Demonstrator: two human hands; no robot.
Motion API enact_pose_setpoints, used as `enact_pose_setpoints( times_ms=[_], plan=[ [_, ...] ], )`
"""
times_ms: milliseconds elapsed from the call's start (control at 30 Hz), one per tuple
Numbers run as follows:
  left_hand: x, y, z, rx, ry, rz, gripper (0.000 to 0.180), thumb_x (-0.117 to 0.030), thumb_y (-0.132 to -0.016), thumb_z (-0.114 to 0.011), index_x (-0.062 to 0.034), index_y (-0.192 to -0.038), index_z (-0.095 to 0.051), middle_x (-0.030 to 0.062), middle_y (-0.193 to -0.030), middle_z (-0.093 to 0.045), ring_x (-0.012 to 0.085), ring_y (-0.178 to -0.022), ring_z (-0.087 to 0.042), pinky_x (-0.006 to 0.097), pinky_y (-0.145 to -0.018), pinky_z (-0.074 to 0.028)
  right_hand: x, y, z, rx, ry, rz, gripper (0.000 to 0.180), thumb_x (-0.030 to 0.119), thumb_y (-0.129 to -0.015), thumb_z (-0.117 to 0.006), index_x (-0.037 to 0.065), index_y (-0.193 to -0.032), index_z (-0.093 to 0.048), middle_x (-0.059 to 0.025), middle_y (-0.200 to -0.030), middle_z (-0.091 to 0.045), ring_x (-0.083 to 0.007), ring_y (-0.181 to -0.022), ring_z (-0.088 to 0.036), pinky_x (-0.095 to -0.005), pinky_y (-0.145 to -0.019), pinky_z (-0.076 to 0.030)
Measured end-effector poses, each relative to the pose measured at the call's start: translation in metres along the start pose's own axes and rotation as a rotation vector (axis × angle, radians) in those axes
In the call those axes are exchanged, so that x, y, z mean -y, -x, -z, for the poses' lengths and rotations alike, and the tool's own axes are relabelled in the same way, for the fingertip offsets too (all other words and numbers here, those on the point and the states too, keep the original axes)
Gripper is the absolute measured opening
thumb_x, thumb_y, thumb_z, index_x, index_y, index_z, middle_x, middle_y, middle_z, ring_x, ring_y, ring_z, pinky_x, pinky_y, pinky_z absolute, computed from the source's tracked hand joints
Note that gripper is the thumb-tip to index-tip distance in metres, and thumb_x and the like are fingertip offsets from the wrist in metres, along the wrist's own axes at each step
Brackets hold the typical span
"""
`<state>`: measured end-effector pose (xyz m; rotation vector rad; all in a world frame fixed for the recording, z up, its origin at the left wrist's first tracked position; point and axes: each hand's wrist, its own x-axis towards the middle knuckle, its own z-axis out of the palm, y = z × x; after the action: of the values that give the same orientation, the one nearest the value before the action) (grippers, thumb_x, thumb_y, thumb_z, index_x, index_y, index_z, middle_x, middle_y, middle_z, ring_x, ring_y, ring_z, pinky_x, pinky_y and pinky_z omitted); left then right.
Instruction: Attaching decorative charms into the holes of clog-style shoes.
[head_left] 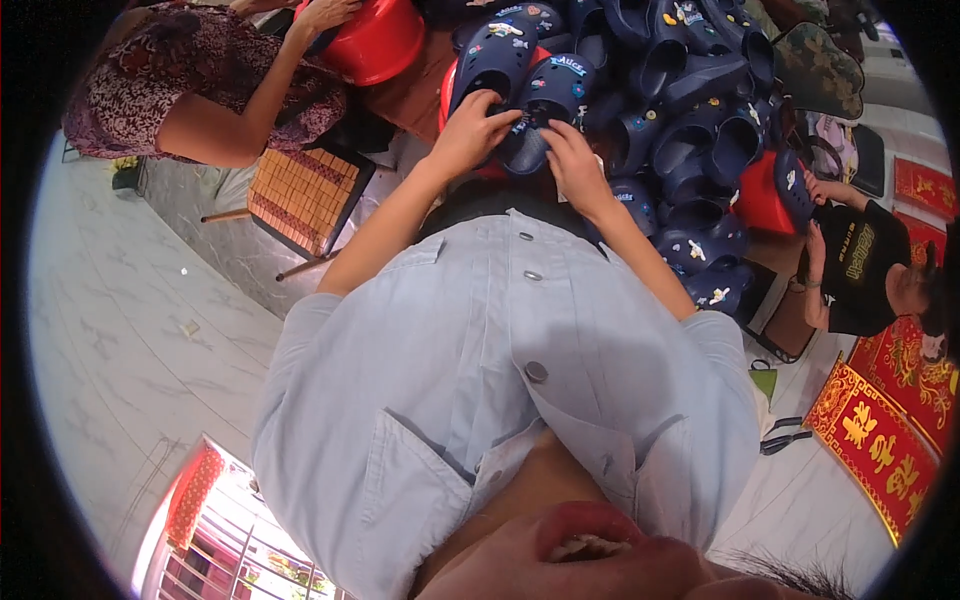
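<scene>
A small home workshop for footwear is suggested. A large heap of navy clogs [680, 90] is piled on a pale marble-tiled floor [130, 330]. Red plastic basins [385, 40] are set beside the heap, people are seated around it, and red decorative banners [880, 440] are laid near it.

Navy clogs [545, 95]: matt moulded plastic/foam, smooth, small glossy charms. Red tub [380, 40]: glossy plastic. Shirt [500, 380]: light-blue woven cloth, matt. Floor [130, 300]: polished marble-look tile. Mat [300, 190]: woven slats.
</scene>
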<state>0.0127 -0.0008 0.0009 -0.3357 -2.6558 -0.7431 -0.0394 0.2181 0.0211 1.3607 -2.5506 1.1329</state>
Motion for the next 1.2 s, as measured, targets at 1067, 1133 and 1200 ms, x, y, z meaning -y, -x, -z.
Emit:
enact_pose_setpoints(
  times_ms=[1067,1133,1200],
  plan=[
    [-0.010,0.037,0.047,-0.065,0.133,0.237,0.030,0.004,-0.074,-0.062,-0.0047,-0.103,-0.065,0.0129,-0.102,-0.061,0.0311,-0.094,-0.060,0.037,-0.079,-0.049,0.008,-0.026,-0.030,0.213,0.295,0.052,0.020,0.006,-0.073,-0.056,0.007,-0.093,-0.059,-0.0088,-0.088,-0.056,-0.0272,-0.090,-0.056,-0.0370,-0.076,-0.050],
    [-0.002,0.024,0.054,-0.030,0.127,0.172,0.030,0.003,-0.074,-0.062,-0.0052,-0.103,-0.065,0.0128,-0.102,-0.061,0.0310,-0.092,-0.061,0.037,-0.078,-0.049,0.015,-0.029,-0.030,0.173,0.260,-0.007,0.020,0.005,-0.073,-0.055,0.006,-0.093,-0.059,-0.0089,-0.089,-0.056,-0.0276,-0.091,-0.055,-0.0372,-0.076,-0.049],
    [0.008,0.009,0.059,0.006,0.122,0.104,0.030,0.002,-0.075,-0.062,-0.0058,-0.104,-0.065,0.0127,-0.101,-0.062,0.0309,-0.091,-0.061,0.038,-0.077,-0.049,0.017,-0.030,-0.032,0.129,0.226,-0.068,0.020,0.003,-0.073,-0.055,0.006,-0.092,-0.060,-0.0091,-0.090,-0.056,-0.0280,-0.092,-0.055,-0.0375,-0.076,-0.049]
  ],
)
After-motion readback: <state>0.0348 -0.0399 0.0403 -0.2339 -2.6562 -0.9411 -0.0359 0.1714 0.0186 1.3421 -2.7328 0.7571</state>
